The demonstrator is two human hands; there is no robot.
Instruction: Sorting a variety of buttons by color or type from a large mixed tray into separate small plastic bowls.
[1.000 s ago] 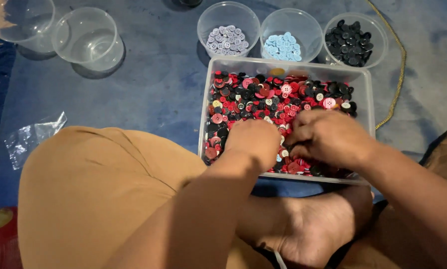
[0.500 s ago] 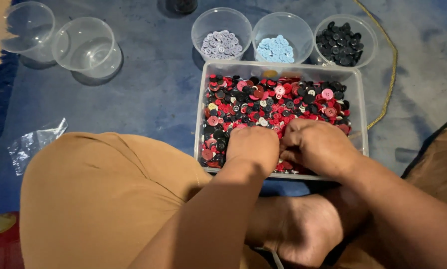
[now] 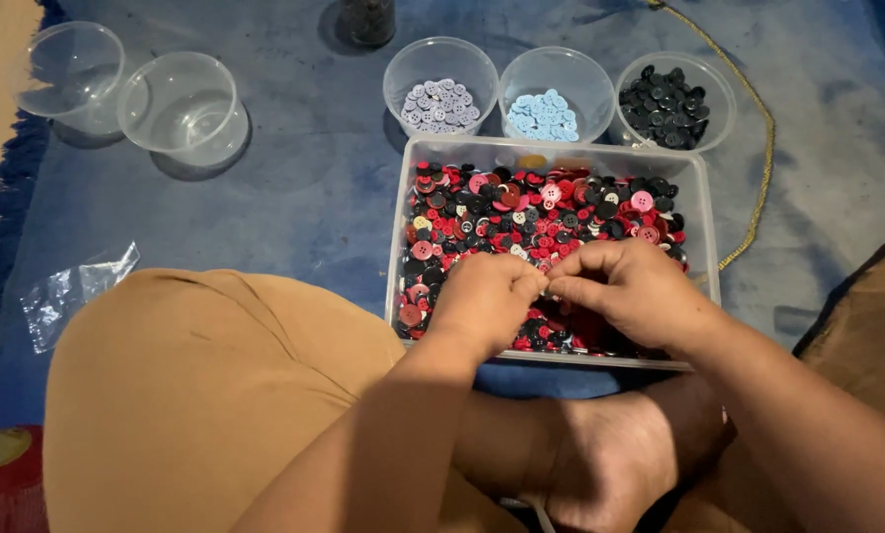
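Hovering over the near end of the clear rectangular tub (image 3: 704,212), the left hand (image 3: 482,296) and right hand (image 3: 630,288) met fingertip to fingertip, curled nearly shut; whether they pinched a button I cannot tell. Red and black buttons (image 3: 541,212) filled the tub. Beyond it stood three round cups, one colour apiece: lilac (image 3: 440,104), light blue (image 3: 544,115), black (image 3: 667,101). Two empty cups (image 3: 126,94) sat far left of it.

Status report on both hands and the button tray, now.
Left hand and right hand meet fingertip to fingertip over the clear tray of mixed buttons. What they pinch is hidden. Nothing in the way.
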